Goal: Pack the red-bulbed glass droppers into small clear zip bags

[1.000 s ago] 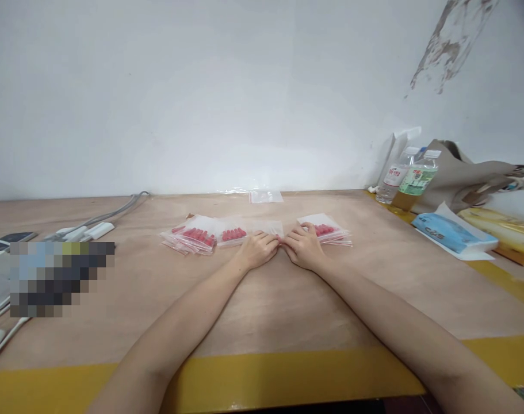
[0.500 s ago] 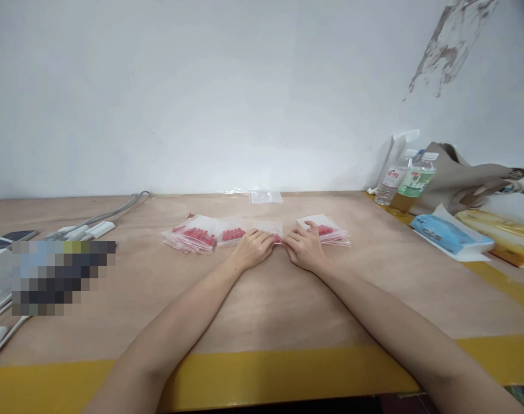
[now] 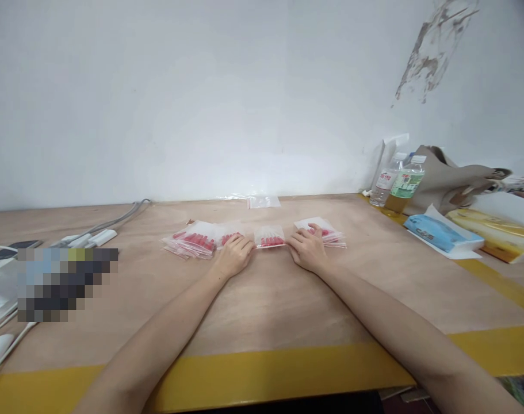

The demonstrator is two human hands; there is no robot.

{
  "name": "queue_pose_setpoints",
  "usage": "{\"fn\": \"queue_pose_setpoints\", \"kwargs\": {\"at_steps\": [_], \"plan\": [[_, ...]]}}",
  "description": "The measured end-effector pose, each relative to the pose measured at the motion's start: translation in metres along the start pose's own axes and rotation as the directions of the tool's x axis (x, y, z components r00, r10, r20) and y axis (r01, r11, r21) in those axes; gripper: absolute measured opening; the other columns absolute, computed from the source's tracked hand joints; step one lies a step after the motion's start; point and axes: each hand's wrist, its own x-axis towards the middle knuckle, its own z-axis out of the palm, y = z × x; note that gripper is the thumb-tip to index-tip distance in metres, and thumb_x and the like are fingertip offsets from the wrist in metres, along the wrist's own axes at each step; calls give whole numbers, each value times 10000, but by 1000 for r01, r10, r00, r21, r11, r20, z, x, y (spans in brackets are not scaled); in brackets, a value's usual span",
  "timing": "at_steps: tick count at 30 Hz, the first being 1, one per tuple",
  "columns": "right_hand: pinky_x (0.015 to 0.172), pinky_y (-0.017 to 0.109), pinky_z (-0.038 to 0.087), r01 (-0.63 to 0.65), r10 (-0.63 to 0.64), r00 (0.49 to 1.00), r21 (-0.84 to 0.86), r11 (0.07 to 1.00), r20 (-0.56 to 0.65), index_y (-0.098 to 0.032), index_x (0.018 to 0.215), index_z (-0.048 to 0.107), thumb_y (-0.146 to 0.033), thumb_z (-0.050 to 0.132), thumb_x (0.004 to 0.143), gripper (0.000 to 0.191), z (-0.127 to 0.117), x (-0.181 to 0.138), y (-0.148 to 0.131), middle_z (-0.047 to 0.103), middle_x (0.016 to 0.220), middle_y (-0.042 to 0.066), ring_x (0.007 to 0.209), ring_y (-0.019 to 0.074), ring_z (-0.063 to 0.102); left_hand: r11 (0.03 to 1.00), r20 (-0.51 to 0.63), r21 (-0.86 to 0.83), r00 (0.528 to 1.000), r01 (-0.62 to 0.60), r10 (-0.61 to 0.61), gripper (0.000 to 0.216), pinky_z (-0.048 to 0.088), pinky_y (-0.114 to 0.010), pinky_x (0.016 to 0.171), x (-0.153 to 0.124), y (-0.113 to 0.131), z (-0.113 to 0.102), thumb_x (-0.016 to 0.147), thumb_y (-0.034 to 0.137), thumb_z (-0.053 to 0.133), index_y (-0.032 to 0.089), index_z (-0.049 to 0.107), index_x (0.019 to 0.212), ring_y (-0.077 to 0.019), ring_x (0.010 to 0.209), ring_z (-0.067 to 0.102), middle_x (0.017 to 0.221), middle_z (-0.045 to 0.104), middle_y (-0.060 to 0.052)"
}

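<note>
A small clear zip bag [image 3: 269, 236] with several short red pieces in it lies flat between my hands, its near edge toward me. At its near left corner, my left hand [image 3: 234, 254] is closed, fingertips pinching the edge. My right hand [image 3: 308, 248] pinches the near right corner, its other fingers bent over the table. Left of my left hand, another bag of red pieces [image 3: 229, 234] is partly covered by the fingers. Beyond it lies a fanned pile of filled bags [image 3: 192, 242]. A second pile of filled bags [image 3: 331, 234] sits partly behind my right hand.
Near the wall lies a flat clear bag [image 3: 264, 202]. Two drink bottles [image 3: 405, 185], a grey-brown bag [image 3: 451, 178], a blue tissue pack [image 3: 443, 230] and a yellow pack [image 3: 494, 233] stand at right. Cables and white plugs [image 3: 89, 237] lie at left. Yellow tape [image 3: 262, 374] lines the table's front edge.
My left hand has slid left along the near edge of the middle bag, uncovering its red pieces. My right hand stays at the right corner. The view has shifted slightly.
</note>
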Motion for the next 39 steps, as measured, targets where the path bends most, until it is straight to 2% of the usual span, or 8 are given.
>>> {"fn": "queue_pose_setpoints", "kwargs": {"at_steps": [5,10,15,20,26,31,35,39], "plan": [[778,348,252,56,-57,998,21,998,41,-220,869,632,-183,465,824,176,9,5,-2,645,883,35,803,161,504,999,14,-32,1000,23,-22,182,417,-361,813,0,3,-6,866,269,429,174,581,897,-194,851,576,890,626,-78],[740,279,321,60,-60,998,-2,998,-2,-162,849,638,-42,409,787,266,13,12,15,632,896,64,764,153,503,973,-2,38,974,228,-228,592,202,-556,992,-6,2,-10,746,535,528,108,484,1153,-345,1161,403,1177,516,-189],[738,281,340,-10,11,996,-19,1000,88,-166,825,640,-58,440,780,232,6,-7,48,611,833,68,767,164,507,957,88,58,954,283,-288,458,112,-591,1006,-13,-3,-4,781,517,492,162,558,1063,-320,1108,470,1063,606,-139],[730,292,315,-14,36,976,-104,994,215,-166,758,641,-89,447,788,211,-1,-34,64,608,784,70,760,160,520,954,195,-128,950,272,-245,380,255,-533,981,-7,3,4,826,427,477,185,551,1110,-273,1101,491,1180,544,-124],[791,376,252,-73,117,970,-203,976,212,-165,661,625,-265,538,707,140,-26,-31,48,605,693,75,761,205,496,940,228,-273,963,205,-144,364,344,-399,976,11,22,12,824,353,511,219,518,1163,-204,1141,469,1210,533,-73],[800,375,246,-74,77,980,-22,997,186,-171,802,637,-480,512,726,342,-33,-9,17,613,805,80,811,208,491,903,180,-324,955,283,-235,508,389,-418,939,9,21,12,790,368,556,155,440,1236,-252,1148,452,1237,491,-133],[766,326,265,23,-61,967,154,988,247,-192,946,612,-405,558,726,312,-15,13,-4,609,900,63,847,187,507,873,178,-373,948,315,-266,334,444,-357,891,5,16,15,831,293,508,174,536,1141,-206,1023,549,1125,583,-85],[775,326,272,102,-128,963,119,988,238,-195,918,620,-194,519,749,197,9,22,-10,616,866,59,797,169,519,853,184,-400,941,334,-283,295,440,-344,901,6,14,18,848,270,480,186,566,1118,-195,1022,549,1129,585,-67]]}}
